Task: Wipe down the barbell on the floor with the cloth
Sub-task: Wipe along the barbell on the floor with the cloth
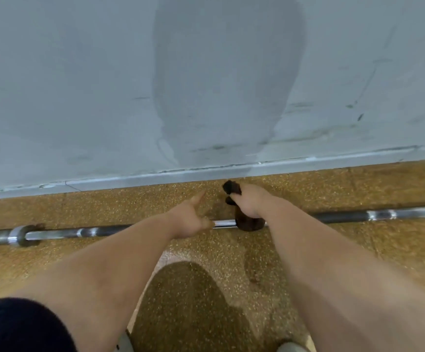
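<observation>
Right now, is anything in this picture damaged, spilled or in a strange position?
Nothing serious. The barbell lies flat on the floor, and the right hand holds the brown cloth around its shaft. The left hand touches the bar, fingers spread. Only the wall looks worn, with dark scuffs near its base.

Arms: both forearms were bare, no sleeves, watch or bands visible.
Left hand (189, 218): bare, ungloved, no rings visible.
Right hand (250, 203): bare, ungloved.
Garment (15, 326): dark navy fabric, rounded outline, at 7 o'clock.
Footwear (291, 347): pale grey edges at 6 o'clock, mostly cropped.
</observation>
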